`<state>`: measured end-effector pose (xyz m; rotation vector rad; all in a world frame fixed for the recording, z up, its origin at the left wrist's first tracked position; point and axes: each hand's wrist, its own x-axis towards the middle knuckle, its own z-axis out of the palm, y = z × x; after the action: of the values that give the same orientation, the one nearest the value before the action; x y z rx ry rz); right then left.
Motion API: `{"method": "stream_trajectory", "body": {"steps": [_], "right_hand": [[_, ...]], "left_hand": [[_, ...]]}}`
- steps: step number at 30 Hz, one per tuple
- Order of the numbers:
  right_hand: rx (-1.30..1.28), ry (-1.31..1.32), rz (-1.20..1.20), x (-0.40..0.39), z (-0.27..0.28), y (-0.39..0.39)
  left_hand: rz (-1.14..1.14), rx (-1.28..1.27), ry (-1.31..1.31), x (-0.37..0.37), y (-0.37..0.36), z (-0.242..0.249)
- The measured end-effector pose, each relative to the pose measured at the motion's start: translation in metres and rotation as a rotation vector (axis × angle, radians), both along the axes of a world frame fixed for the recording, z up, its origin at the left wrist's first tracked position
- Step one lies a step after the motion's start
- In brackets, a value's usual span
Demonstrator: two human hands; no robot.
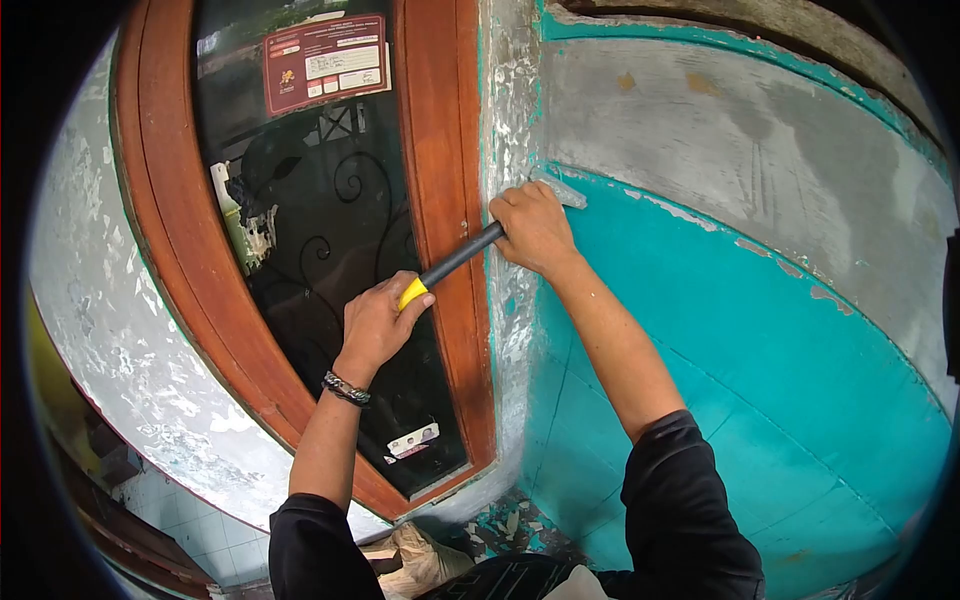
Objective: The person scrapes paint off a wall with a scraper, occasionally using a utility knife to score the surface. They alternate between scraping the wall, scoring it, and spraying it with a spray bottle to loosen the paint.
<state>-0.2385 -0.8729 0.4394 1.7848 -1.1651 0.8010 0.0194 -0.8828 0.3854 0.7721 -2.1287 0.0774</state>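
A long-handled scraper [462, 258] with a dark shaft and a yellow grip slants up to the right across the door frame. My left hand [380, 318], with a bracelet at the wrist, is closed round its yellow end. Higher up, my right hand [535, 228] grips the shaft close to the metal head [565, 190]. That head lies against the wall at the upper edge of the turquoise paint [680, 270], near the corner. Above this edge the wall is bare grey [650, 110], with chipped paint along the border.
A wooden frame [445, 130] holds dark glass [350, 230] with a red label [325, 62]. Peeling plaster [512, 310] runs down the corner. Paint flakes [510, 525] and a crumpled sack [415, 560] lie on the floor below. Mottled wall [130, 330] stands at left.
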Motion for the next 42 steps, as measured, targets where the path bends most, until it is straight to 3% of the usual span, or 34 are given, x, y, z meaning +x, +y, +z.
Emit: {"method": "stream_trajectory", "body": {"steps": [9, 26, 29, 31, 35, 42], "right_hand": [[0.011, 0.110, -0.078, -0.018, -0.007, 0.000], [-0.116, 0.177, -0.196, -0.027, -0.010, 0.005], [-0.106, 0.199, -0.186, -0.027, 0.005, -0.001], [-0.064, 0.203, -0.198, -0.024, 0.011, 0.003], [0.022, 0.212, -0.255, -0.018, 0.002, 0.018], [-0.017, 0.197, -0.273, -0.015, 0.004, 0.016]], "left_hand": [[-0.032, 0.145, 0.074, -0.028, 0.003, -0.037], [-0.133, 0.185, 0.238, -0.057, -0.020, -0.064], [-0.152, 0.133, 0.309, -0.062, -0.020, -0.063], [-0.172, 0.270, 0.284, -0.062, -0.013, -0.056], [-0.178, 0.282, 0.270, -0.051, -0.003, -0.059], [-0.155, 0.159, 0.258, -0.044, -0.006, -0.050]]}}
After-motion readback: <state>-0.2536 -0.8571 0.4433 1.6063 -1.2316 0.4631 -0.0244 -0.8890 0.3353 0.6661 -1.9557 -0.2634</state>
